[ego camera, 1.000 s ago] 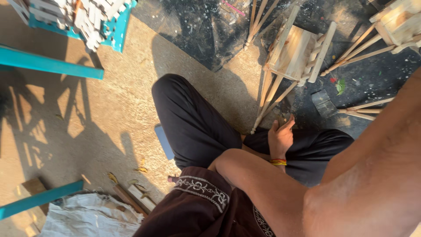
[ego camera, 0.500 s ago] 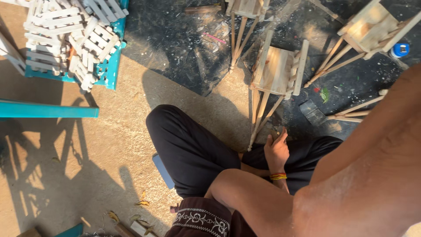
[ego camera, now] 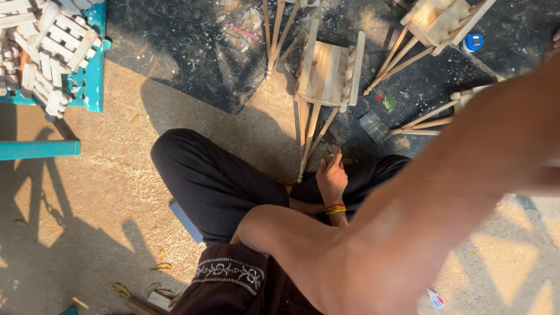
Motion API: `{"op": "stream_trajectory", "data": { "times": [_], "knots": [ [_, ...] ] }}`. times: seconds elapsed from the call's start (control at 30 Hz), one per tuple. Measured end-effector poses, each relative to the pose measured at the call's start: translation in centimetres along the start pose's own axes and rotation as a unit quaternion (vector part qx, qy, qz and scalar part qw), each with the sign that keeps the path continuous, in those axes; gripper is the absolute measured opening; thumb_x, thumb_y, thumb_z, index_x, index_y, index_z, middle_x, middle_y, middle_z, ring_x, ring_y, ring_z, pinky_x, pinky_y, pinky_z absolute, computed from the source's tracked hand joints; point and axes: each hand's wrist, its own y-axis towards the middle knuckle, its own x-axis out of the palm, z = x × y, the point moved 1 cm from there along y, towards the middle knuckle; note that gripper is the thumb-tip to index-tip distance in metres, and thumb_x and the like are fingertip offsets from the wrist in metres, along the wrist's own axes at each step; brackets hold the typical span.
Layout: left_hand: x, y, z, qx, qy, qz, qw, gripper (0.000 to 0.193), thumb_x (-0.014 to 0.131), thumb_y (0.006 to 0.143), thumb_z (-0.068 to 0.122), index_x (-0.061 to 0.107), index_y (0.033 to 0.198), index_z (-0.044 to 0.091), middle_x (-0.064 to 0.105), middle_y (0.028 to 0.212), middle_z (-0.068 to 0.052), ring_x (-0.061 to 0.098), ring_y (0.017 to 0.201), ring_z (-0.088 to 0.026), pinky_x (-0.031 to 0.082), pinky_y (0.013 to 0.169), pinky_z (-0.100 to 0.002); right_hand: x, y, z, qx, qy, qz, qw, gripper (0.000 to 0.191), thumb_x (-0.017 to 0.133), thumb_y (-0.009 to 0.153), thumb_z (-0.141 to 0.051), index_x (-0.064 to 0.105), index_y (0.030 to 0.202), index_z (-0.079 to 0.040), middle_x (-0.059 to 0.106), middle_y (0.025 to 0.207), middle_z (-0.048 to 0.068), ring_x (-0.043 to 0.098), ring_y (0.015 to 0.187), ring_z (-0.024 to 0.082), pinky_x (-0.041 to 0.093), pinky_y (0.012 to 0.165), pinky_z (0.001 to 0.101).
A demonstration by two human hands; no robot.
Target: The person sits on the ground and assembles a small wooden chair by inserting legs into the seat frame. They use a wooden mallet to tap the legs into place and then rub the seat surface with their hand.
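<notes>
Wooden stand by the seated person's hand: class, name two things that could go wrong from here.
1. The left hand rests by the thin legs of the wooden stand, which lies tipped over; pressing on them might snap or splinter one.
2. The right arm stretches out of view across the camera, hiding part of the floor; it could knock the other wooden stand or the loose sticks nearby.

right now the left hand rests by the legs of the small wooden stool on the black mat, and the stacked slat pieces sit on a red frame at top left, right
Not quite: the frame under the stacked slat pieces is teal blue, not red, as the head view shows. The rest holds: the left hand rests by the legs of the small wooden stool on the black mat.
</notes>
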Motion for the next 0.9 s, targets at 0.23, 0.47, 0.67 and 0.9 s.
{"op": "stream_trajectory", "data": {
  "times": [0.23, 0.47, 0.67, 0.9],
  "knots": [
    [-1.6, -12.4, -15.5, -0.301, 0.012, 0.033, 0.953, 0.047, 0.073, 0.098, 0.028, 0.062, 0.139, 0.008, 0.067, 0.14, -0.015, 0.069, 0.125, -0.026, 0.058, 0.099, -0.038, -2.5, 0.5, -1.1, 0.032, 0.058, -0.028, 0.997, 0.056, 0.065, 0.096, -0.028, 0.048, 0.147, -0.011, 0.075, 0.105, 0.022, 0.072, 0.09, 0.042, 0.058, 0.075, 0.0491],
    [-0.7, -32.6, -31.3, -0.512, 0.304, -0.15, 0.789, 0.064, 0.073, 0.094, 0.032, 0.045, 0.142, 0.001, 0.05, 0.131, -0.025, 0.059, 0.113, -0.043, 0.056, 0.082, -0.05, -3.1, 1.9, -3.1, 0.068, 0.126, -0.046, 0.989, 0.053, 0.064, 0.095, -0.027, 0.054, 0.145, -0.014, 0.075, 0.105, 0.022, 0.072, 0.091, 0.042, 0.057, 0.08, 0.0481],
    [-1.3, -33.3, -35.5, -0.525, 0.269, -0.162, 0.791, 0.04, 0.06, 0.1, 0.021, 0.056, 0.135, 0.003, 0.07, 0.102, -0.019, 0.07, 0.09, -0.037, 0.057, 0.068, -0.047, -2.2, 3.2, -4.5, 0.099, 0.173, -0.086, 0.976, 0.054, 0.066, 0.094, -0.024, 0.054, 0.145, -0.01, 0.075, 0.107, 0.023, 0.075, 0.096, 0.039, 0.06, 0.084, 0.0429],
    [-0.5, -30.9, -37.3, -0.646, -0.059, -0.069, 0.758, 0.036, 0.054, 0.107, 0.035, 0.06, 0.115, 0.0, 0.073, 0.074, -0.009, 0.071, 0.056, -0.015, 0.056, 0.052, -0.031, -2.1, 3.8, -5.0, 0.092, 0.192, -0.058, 0.975, 0.055, 0.066, 0.095, -0.021, 0.049, 0.147, -0.008, 0.072, 0.117, 0.025, 0.072, 0.105, 0.042, 0.059, 0.085, 0.044]
  ]
}}
